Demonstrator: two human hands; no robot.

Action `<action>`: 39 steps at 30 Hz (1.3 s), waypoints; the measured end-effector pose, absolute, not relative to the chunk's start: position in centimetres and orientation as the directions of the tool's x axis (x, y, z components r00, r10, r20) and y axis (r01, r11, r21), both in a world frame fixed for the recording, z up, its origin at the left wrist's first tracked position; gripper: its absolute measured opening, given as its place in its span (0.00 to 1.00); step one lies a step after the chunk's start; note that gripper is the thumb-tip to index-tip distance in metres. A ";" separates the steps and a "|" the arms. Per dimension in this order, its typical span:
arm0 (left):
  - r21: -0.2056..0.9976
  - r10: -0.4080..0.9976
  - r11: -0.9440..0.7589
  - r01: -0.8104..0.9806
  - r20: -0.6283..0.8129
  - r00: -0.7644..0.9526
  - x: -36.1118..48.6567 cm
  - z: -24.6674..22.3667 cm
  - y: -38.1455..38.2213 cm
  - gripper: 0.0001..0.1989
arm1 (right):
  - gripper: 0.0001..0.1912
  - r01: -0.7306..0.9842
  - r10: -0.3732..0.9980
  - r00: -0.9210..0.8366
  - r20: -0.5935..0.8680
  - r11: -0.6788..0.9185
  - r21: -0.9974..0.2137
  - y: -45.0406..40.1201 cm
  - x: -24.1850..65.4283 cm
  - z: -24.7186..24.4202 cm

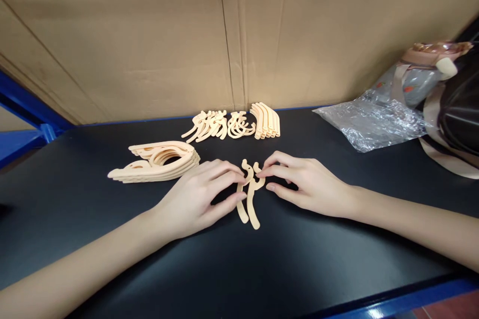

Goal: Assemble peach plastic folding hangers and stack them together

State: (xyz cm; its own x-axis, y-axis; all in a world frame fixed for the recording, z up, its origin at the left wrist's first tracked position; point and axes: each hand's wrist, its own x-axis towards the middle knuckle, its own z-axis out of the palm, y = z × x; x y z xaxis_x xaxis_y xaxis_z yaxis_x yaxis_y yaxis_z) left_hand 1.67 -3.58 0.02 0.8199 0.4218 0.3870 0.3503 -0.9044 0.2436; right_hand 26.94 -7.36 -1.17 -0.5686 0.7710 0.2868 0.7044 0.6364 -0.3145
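Note:
Two slim, beige, curved pieces with hooked upper ends lie side by side on the black tabletop, close together or touching. My left hand (207, 194) has its fingertips and thumb on the left hooked piece (243, 213). At the other side, my right hand (305, 179) has bent fingers on the upper end of the right hooked piece (253, 209), its thumb near that piece's edge. Left of them, beside my left hand, is a stack of beige looped pieces (175, 172) that look like folding-hanger parts.
Along the back of the black table (318, 269) lie a group of small hooked pieces (209, 124), some curved hooks (236, 127) and a pile of curved arms (266, 120). A clear plastic bag (377, 124), a bottle (415, 77) and a dark bag (462, 104) sit at right. Cardboard (149, 40) stands behind.

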 end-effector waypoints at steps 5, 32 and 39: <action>0.236 0.392 -0.917 0.321 0.392 0.832 1.8 0.1 -3.6 0.10 | 0.15 0.700 0.763 -0.578 0.289 0.646 -0.304 -7.3 27.0 -1.2; -0.095 0.433 -0.860 0.501 0.383 0.816 2.7 2.3 -2.4 0.13 | 0.10 0.712 0.828 -0.460 0.321 0.560 -0.424 -7.2 26.8 -0.9; -0.307 0.582 -0.723 0.618 0.212 0.785 5.0 4.5 2.0 0.12 | 0.09 0.704 0.822 -0.474 0.317 0.570 -0.424 -7.3 26.8 -0.9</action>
